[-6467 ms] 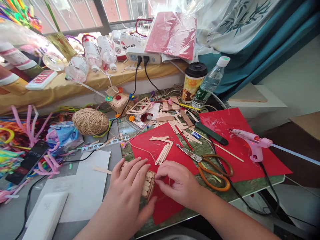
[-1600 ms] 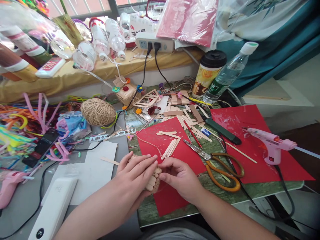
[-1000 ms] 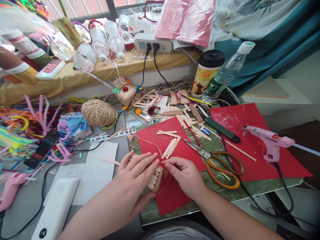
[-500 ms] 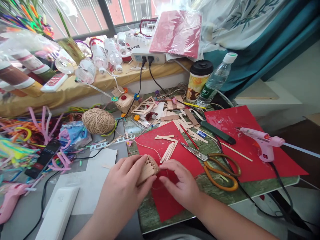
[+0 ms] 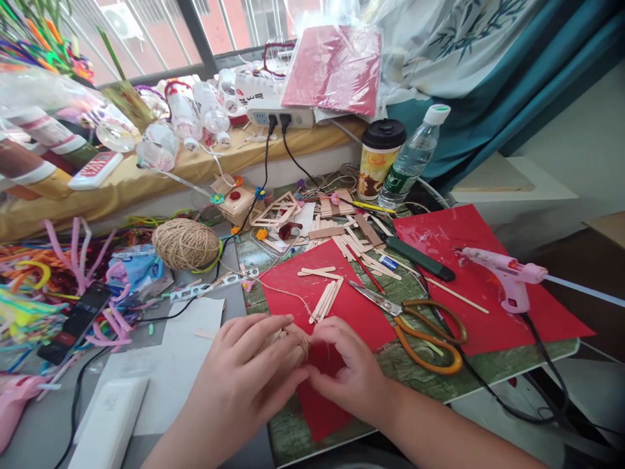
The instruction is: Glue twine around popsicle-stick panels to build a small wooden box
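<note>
My left hand (image 5: 244, 371) is wrapped around a small craft-stick piece (image 5: 299, 346) with twine along its edge. Fingers cover most of that piece. My right hand (image 5: 349, 365) meets its right side, index finger and thumb curled at the twine there. A strand of twine (image 5: 288, 287) runs from the ball of twine (image 5: 186, 243) across the red sheet (image 5: 288, 277) to my right fingertips. Loose craft sticks (image 5: 326, 296) lie on the sheet just beyond my hands.
Scissors (image 5: 415, 329) with orange handles lie to the right, beside a pink glue gun (image 5: 512, 277) on another red sheet (image 5: 547, 312). A paper cup (image 5: 379, 159) and a water bottle (image 5: 413, 156) stand behind. Pipe cleaners (image 5: 43, 312) are heaped at left, near a white box-like object (image 5: 112, 423).
My left fingers have closed further over the craft-stick piece, hiding more of it. My right thumb and fingertips have moved left against it. The view has shifted slightly.
</note>
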Motion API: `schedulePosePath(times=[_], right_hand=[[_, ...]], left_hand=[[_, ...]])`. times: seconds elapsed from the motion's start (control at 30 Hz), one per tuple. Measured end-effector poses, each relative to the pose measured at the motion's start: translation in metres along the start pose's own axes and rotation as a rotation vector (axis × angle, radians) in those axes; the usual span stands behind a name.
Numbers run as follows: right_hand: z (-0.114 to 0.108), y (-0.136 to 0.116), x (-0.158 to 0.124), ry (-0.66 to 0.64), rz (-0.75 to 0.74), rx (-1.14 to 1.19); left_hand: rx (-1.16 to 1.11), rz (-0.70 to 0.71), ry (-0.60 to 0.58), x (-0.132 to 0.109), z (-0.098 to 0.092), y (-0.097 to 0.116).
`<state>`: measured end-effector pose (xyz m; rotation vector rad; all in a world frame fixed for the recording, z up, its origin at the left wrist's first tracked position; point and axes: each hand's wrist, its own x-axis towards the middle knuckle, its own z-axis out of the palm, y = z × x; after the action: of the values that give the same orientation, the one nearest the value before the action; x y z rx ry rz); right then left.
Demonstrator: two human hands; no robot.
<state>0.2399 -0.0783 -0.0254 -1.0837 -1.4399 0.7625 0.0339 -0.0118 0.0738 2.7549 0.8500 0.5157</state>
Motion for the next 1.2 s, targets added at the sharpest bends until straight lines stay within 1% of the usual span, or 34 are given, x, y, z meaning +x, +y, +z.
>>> schedulePosePath(times=[0.1, 0.23, 0.33, 0.63, 0.77, 0.83, 0.97, 1.1, 1.13, 1.2], right_hand=[[-0.0014, -0.0026, 0.0003, 0.01, 0.017, -0.001], [-0.0026, -0.0044, 0.0025, -0.078, 0.02, 0.001], [-0.0022, -0.0046, 0.0047, -0.096, -0.007, -0.004], [-0.0016, -0.0027, 0.0052, -0.14, -0.025, -0.016], [-0.0017, -0.0022, 0.0043, -0.15, -0.004, -0.021], [-0.002, -0.0026, 0.0041, -0.157, 0.01, -0.012], [-0.0025, -0.0033, 0.0046, -0.168, 0.026, -0.015], [-0.0036, -0.0041, 0.0058, -0.17, 0.021, -0.011], [-0.0041, -0.0045, 0.006, -0.171, 0.016, -0.006], [-0.0052, -0.0053, 0.0059, -0.178, 0.003, 0.011]], left_hand=[[-0.027, 0.056, -0.038, 0.003, -0.0003, -0.0012], [-0.051, 0.045, -0.079, 0.0049, 0.0012, -0.0036], [-0.049, 0.051, -0.09, 0.0055, 0.0019, -0.0037], [-0.021, 0.141, -0.023, 0.0018, 0.0044, -0.0027], [-0.008, 0.172, 0.008, 0.0011, 0.0054, -0.0032], [-0.047, 0.155, 0.05, 0.0017, 0.0045, -0.0035], [-0.163, 0.043, 0.129, -0.0005, 0.0002, -0.0064], [-0.195, -0.04, 0.179, -0.0037, -0.0011, -0.0089], [-0.208, -0.048, 0.186, -0.0031, -0.0007, -0.0086], [-0.217, -0.01, 0.158, 0.0001, 0.0006, -0.0075]])
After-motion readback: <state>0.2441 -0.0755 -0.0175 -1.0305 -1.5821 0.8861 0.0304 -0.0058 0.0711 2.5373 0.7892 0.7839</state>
